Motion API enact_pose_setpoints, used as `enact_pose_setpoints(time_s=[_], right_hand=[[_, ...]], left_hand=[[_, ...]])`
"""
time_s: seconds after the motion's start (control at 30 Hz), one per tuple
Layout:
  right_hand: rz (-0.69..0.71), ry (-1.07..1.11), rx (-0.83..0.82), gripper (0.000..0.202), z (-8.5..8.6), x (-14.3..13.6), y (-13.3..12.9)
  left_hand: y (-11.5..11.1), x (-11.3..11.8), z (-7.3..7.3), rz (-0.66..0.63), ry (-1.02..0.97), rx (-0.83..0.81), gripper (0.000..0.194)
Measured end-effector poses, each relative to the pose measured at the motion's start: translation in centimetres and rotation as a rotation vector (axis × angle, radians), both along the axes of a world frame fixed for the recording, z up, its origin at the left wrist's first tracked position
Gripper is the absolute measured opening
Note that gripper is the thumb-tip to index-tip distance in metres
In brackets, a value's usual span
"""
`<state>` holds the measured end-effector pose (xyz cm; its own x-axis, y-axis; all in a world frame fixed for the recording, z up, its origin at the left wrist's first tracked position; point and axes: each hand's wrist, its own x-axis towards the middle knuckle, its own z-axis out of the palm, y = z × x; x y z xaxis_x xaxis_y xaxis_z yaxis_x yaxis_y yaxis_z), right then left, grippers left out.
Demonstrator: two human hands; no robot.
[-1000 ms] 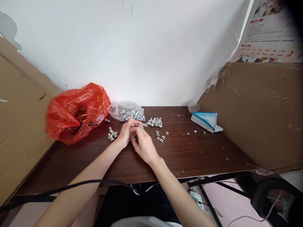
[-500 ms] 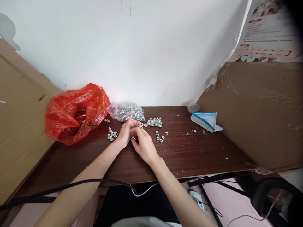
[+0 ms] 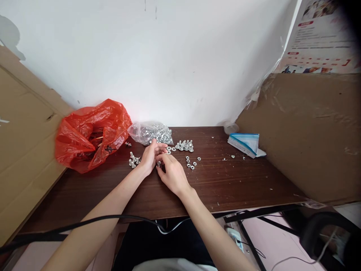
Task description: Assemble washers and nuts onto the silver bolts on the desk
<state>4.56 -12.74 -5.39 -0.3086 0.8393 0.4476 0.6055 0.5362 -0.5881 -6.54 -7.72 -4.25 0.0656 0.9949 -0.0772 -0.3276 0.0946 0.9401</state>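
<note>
My left hand [image 3: 149, 157] and my right hand [image 3: 175, 175] meet just above the table. A small shiny metal nut [image 3: 159, 163] shows between the thumb and forefinger of the right hand. The left hand's fingers are curled in toward the same spot, and what they hold is hidden. Several flat washers [image 3: 169, 148] lie just beyond the fingertips. To the right of them is a group of bolts standing on their heads [image 3: 184, 145], with loose nuts [image 3: 188, 165] scattered closer to me. More bolts [image 3: 133, 160] stand left of my left hand.
A clear plastic bag of metal hardware [image 3: 150, 133] lies against the wall. Left of it sits an open red plastic bag [image 3: 84, 130]. A blue-and-white packet [image 3: 244, 143] rests at the right. Cardboard [image 3: 304, 139] walls flank the dark wooden table [image 3: 225, 180]; a black cable [image 3: 132, 216] crosses in front.
The metal nut between my hands shows more plainly now. My right hand's fingers have shifted slightly; the loose hardware lies as before.
</note>
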Motion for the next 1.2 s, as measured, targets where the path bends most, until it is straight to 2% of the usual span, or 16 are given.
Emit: enact_pose_setpoints(time_s=[0.27, 0.5, 0.9, 1.07, 1.2], right_hand=[[-0.044, -0.009, -0.089, 0.036, -0.1, 0.0, 0.0], [-0.043, 0.003, -0.093, 0.034, -0.3, 0.0, 0.1], [-0.026, 0.067, -0.087, 0.036, -0.4, 0.1, 0.2], [-0.043, 0.085, -0.066, 0.037, -0.6, 0.2, 0.2], [-0.077, 0.104, -0.081, 0.038, -0.6, 0.3, 0.4]], left_hand=[[-0.1, -0.1, 0.1, -0.004, -0.002, -0.020, 0.049], [0.0, -0.1, 0.2, -0.002, -0.019, -0.030, 0.048], [0.3, -0.4, -0.5, -0.029, -0.051, 0.000, 0.049], [0.5, -0.7, -0.3, -0.020, -0.014, 0.046, 0.036], [0.4, -1.1, 0.2, -0.001, 0.139, 0.090, 0.022]])
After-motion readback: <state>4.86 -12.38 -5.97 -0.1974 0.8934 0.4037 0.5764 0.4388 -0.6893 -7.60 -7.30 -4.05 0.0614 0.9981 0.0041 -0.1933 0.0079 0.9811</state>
